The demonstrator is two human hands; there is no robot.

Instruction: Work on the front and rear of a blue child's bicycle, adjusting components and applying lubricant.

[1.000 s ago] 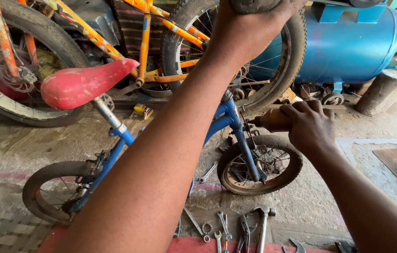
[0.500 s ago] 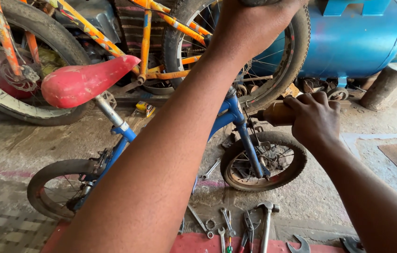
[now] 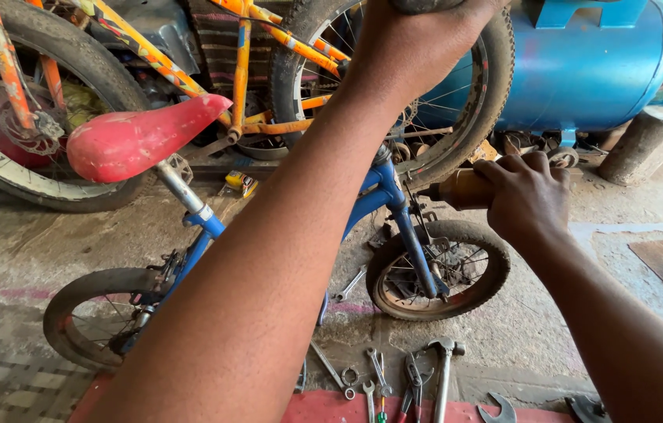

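Note:
A small blue bicycle point(image 3: 204, 229) with a red saddle point(image 3: 134, 139) stands on the concrete floor in front of me. My left hand point(image 3: 417, 39) is raised at the top of the view, closed around a dark handlebar grip point(image 3: 424, 5). My right hand point(image 3: 525, 192) grips a brown oil bottle point(image 3: 460, 188), its nozzle pointing left toward the blue fork point(image 3: 410, 231) above the front wheel point(image 3: 439, 270). My left forearm hides much of the frame's middle.
An orange bicycle point(image 3: 245, 86) with big wheels leans behind. A blue metal tank point(image 3: 590, 66) lies at the back right, beside a concrete post point(image 3: 644, 142). Several wrenches, pliers and a hammer point(image 3: 442, 376) lie on the floor near a red mat point(image 3: 347, 407).
My right hand with the bottle has risen and moved closer to the fork. The view has shifted slightly; my left hand keeps its hold on the grip.

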